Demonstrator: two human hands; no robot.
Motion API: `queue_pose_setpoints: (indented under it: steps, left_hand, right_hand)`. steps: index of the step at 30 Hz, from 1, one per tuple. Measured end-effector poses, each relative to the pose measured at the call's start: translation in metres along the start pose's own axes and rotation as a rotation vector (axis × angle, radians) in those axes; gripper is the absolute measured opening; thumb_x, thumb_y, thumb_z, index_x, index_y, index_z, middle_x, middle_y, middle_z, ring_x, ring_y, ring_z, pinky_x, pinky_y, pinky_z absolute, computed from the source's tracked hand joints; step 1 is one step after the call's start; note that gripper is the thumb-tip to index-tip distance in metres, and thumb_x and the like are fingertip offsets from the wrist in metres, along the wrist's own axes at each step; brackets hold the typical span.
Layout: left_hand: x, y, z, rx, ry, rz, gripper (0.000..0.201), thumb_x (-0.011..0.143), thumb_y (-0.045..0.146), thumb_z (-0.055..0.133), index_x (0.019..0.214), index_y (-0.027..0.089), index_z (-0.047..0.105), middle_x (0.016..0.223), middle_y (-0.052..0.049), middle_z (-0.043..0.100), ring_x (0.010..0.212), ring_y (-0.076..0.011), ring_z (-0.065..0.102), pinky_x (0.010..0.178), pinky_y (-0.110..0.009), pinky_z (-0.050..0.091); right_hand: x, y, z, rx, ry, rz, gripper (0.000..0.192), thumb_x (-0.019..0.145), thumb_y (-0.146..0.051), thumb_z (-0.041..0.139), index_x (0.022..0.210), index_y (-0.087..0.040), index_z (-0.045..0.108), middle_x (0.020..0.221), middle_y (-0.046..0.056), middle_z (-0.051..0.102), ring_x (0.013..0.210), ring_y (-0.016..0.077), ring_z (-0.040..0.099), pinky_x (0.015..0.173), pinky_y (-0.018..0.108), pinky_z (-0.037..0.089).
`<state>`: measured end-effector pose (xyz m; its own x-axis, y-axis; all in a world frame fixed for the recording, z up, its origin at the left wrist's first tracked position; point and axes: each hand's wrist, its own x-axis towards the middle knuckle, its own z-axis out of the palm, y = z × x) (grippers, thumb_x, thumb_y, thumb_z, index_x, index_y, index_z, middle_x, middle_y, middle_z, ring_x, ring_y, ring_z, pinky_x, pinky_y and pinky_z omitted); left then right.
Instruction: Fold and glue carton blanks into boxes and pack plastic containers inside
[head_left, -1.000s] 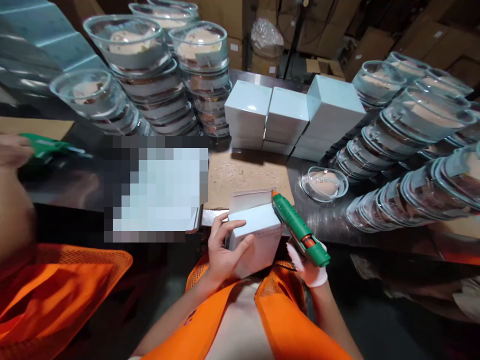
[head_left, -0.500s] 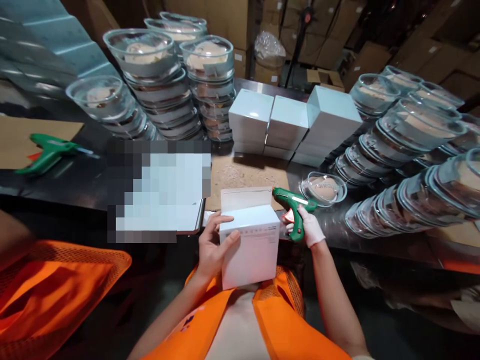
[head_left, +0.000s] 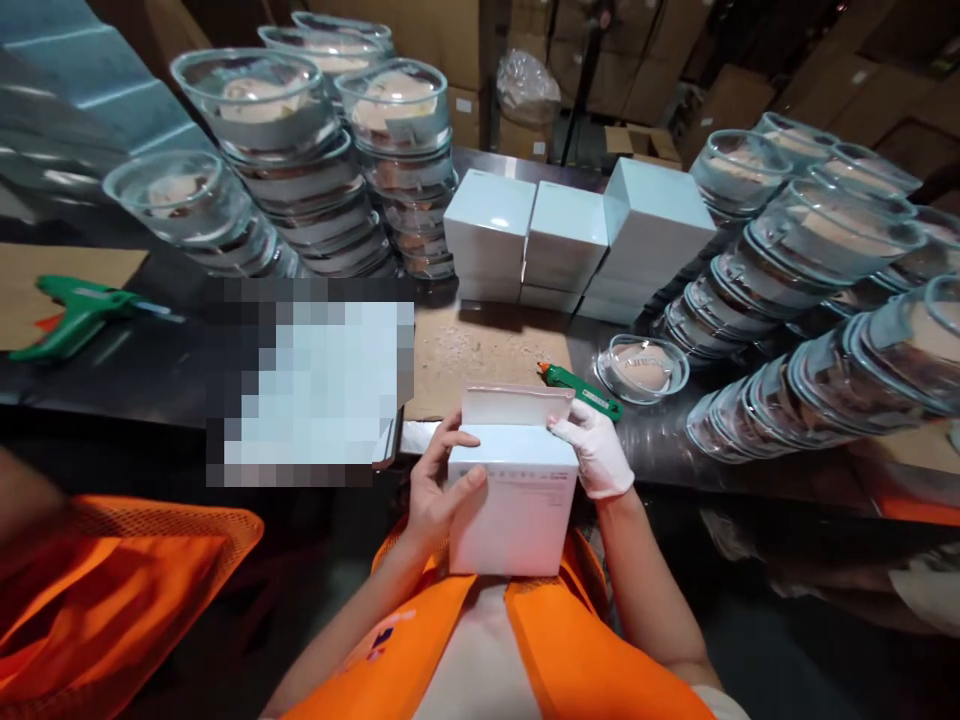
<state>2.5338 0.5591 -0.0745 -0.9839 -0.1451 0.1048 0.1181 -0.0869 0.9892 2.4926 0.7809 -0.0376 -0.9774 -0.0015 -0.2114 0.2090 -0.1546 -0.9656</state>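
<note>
Steel table (head_left: 150, 380), cardboard sheet (head_left: 480, 350), glue gun (head_left: 581, 388)

- One camera only, worn on the person's head, is looking forward and down over the orange vest (head_left: 555, 650) toward the desk (head_left: 150, 370).
- It is sitting close above the near edge of the desk, where the left hand (head_left: 439, 490) and right hand (head_left: 596, 450) are meeting at the white box (head_left: 517, 505).
- It is reaching far enough to take in the far edge of the desk and the cartons beyond.
- No second view is sharing the scene.
</note>
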Motion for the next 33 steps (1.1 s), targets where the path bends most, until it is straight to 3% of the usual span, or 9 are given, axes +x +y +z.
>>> queue_pose_setpoints:
  steps: [5,9,11,16,23,25,28,31,33]
  left_hand:
    - [0.009,-0.001,-0.004,-0.257,0.001,0.033,0.059,0.08,0.055,0.087,0.127,0.033,0.059,0.111,-0.006,0.069,0.116,-0.0287,0.072,0.101,-0.044,0.057]
    - [0.015,0.006,-0.013,-0.06,-0.119,0.211,0.027,0.086,0.048,0.084,0.087,0.023,0.073,0.106,-0.008,0.067,0.116,-0.0288,0.071,0.107,-0.047,0.056]
    - [0.017,0.012,-0.015,0.016,-0.167,0.275,0.024,0.089,0.045,0.082,0.084,0.022,0.076,0.105,-0.01,0.07,0.114,-0.0284,0.071,0.11,-0.051,0.055]
    - [0.018,0.023,-0.014,0.06,-0.199,0.333,0.02,0.092,0.042,0.08,0.086,0.023,0.077,0.098,-0.008,0.075,0.109,-0.0266,0.073,0.11,-0.053,0.057]
    - [0.015,0.012,-0.006,-0.034,-0.1,0.272,0.018,0.09,0.04,0.082,0.086,0.023,0.078,0.097,-0.006,0.074,0.107,-0.0249,0.073,0.108,-0.047,0.056]
    - [0.016,0.012,-0.005,-0.044,-0.057,0.229,0.021,0.087,0.042,0.084,0.084,0.022,0.077,0.097,-0.006,0.074,0.109,-0.025,0.073,0.109,-0.045,0.054]
    - [0.022,0.015,-0.009,-0.143,0.175,0.05,0.029,0.082,0.046,0.089,0.088,0.022,0.074,0.103,-0.004,0.075,0.104,-0.0202,0.073,0.099,-0.033,0.057]
    - [0.034,0.014,-0.013,-0.302,0.38,-0.199,0.045,0.074,0.052,0.093,0.099,0.023,0.069,0.094,0.001,0.075,0.075,-0.0128,0.07,0.074,-0.025,0.057]
    - [0.041,0.009,-0.011,-0.364,0.378,-0.306,0.055,0.069,0.057,0.096,0.101,0.023,0.066,0.083,0.004,0.073,0.063,-0.0115,0.066,0.066,-0.024,0.056]
  right_hand:
    - [-0.011,-0.009,-0.019,-0.17,-0.408,-0.289,0.082,0.071,-0.094,0.071,0.112,-0.024,0.081,0.14,0.013,0.071,0.134,0.0325,0.065,0.118,0.049,0.049]
    - [-0.016,-0.019,-0.017,-0.389,-0.5,-0.453,0.057,0.082,-0.071,0.082,0.118,-0.028,0.082,0.148,0.012,0.067,0.14,0.0301,0.063,0.121,0.05,0.047]
    - [-0.015,-0.017,-0.013,-0.455,-0.519,-0.486,0.04,0.09,-0.06,0.079,0.116,-0.029,0.083,0.145,0.011,0.07,0.139,0.0282,0.064,0.12,0.05,0.048]
    - [-0.019,0.003,-0.007,-0.397,-0.396,-0.494,0.029,0.093,-0.053,0.079,0.104,-0.027,0.084,0.139,0.012,0.074,0.132,0.0283,0.069,0.116,0.05,0.052]
    - [-0.026,0.037,0.013,-0.115,0.071,-0.529,0.037,0.091,-0.061,0.078,0.095,-0.025,0.068,0.158,0.011,0.057,0.14,0.031,0.063,0.119,0.052,0.05]
    - [-0.025,0.04,0.009,-0.107,0.053,-0.477,0.046,0.088,-0.067,0.079,0.105,-0.026,0.067,0.161,0.013,0.054,0.144,0.0317,0.06,0.118,0.049,0.051]
    - [-0.03,0.044,-0.012,-0.162,-0.005,-0.411,0.083,0.077,-0.082,0.078,0.138,-0.03,0.057,0.16,0.017,0.054,0.143,0.0329,0.06,0.113,0.049,0.056]
    - [-0.045,0.054,-0.033,-0.544,0.105,-0.655,0.082,0.077,-0.07,0.086,0.143,-0.031,0.057,0.152,0.015,0.06,0.14,0.035,0.061,0.12,0.058,0.048]
    - [-0.055,0.058,-0.038,-0.89,0.092,-0.944,0.063,0.076,-0.052,0.092,0.131,-0.037,0.066,0.144,0.007,0.068,0.139,0.0351,0.061,0.125,0.062,0.038]
